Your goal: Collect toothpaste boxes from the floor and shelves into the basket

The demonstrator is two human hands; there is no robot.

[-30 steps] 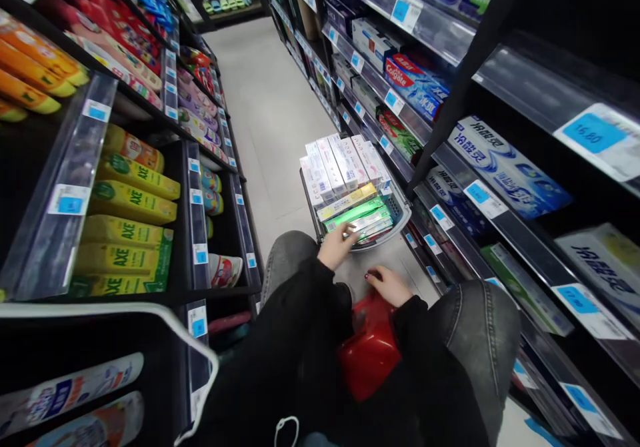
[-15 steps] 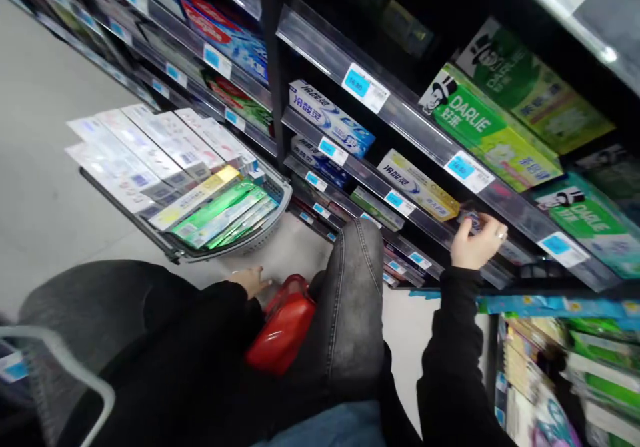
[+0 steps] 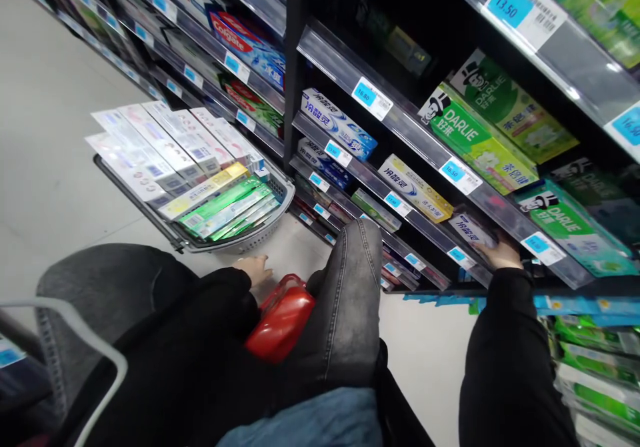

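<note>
My right hand reaches into a low shelf and grips the right end of a grey-white toothpaste box; its fingers are partly hidden behind the box. Left of that box, on the same shelf, lies a yellow and white toothpaste box. My left hand is held low between my knees with its fingers loosely stretched and nothing visible in them. It is close to a glossy red bag and in front of a grey basket packed with upright white, yellow and green boxes.
Green Darlie boxes stand on the shelf above my right hand, behind a clear shelf lip with price tags. Colgate boxes fill the left bay. My bent knee is close to the shelves. Green packs are at lower right.
My right hand has moved right and deeper into the shelf, and the grey-white box now shows its front beside the yellow one. My left hand has barely shifted. The view has moved slightly.
</note>
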